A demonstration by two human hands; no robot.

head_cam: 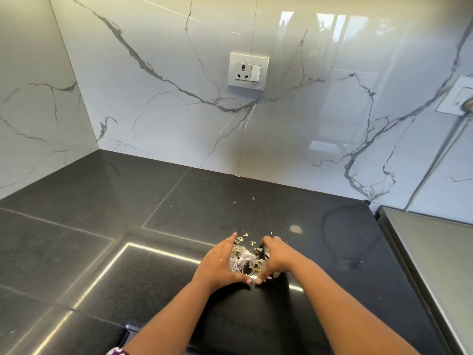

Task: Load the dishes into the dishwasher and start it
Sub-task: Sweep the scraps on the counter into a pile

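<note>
A pile of scraps (247, 260) lies on the desk (102, 213), near the front. The left hand (221, 262) is on its left and the right hand (275, 260) on its right, both touching it. The wall socket (248, 71) is far behind, up on the wall (179, 111).

One head view only — looking forward and steeply down over the dark countertop (102, 201), close above it, facing the marble wall (179, 111) at the corner.

Two bare forearms, no rings/watch seen, patterned maroon-white sleeve (116, 351) at bottom edge
</note>
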